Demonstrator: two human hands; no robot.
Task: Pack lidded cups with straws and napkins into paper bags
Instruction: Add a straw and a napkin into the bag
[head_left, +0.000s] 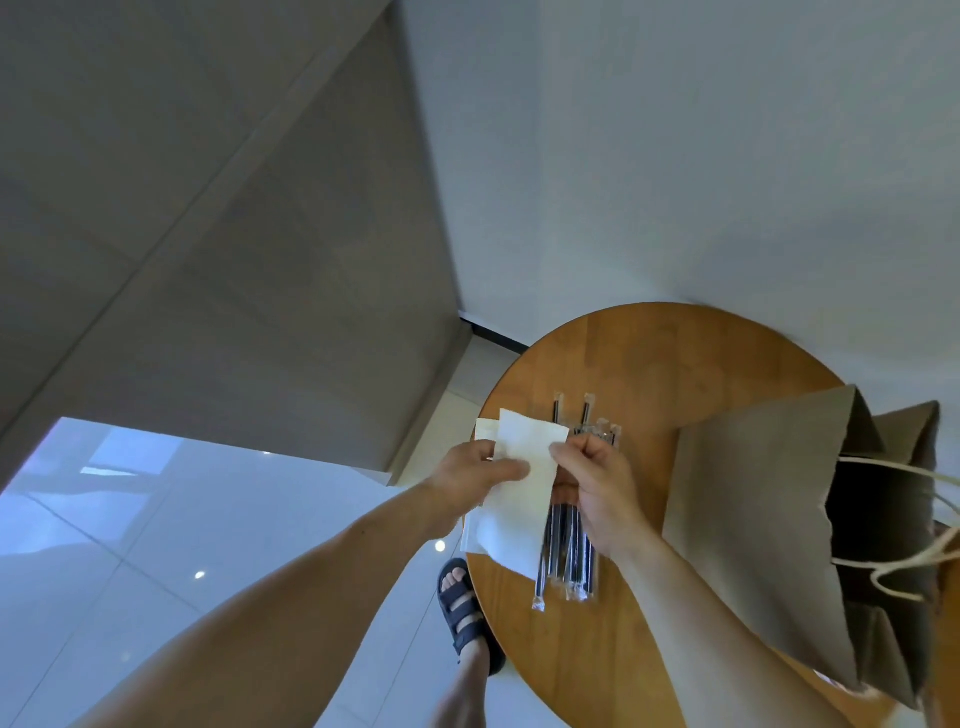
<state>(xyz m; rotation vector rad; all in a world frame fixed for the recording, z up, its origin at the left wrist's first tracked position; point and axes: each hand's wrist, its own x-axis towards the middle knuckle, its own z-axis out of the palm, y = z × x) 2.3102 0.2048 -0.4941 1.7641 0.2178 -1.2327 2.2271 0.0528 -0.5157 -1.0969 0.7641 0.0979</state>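
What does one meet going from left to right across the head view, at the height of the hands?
left hand → napkin → right hand → paper bag

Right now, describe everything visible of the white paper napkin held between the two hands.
The white paper napkin is a thin, matte, off-white rectangle, smooth on its facing side, with a second pale layer showing past its left edge. It is held lengthwise, slightly tilted, over the left edge of the round wooden table. The left hand grips its left side, thumb across the front; the right hand pinches its right edge. It hides part of the wrapped black straws.
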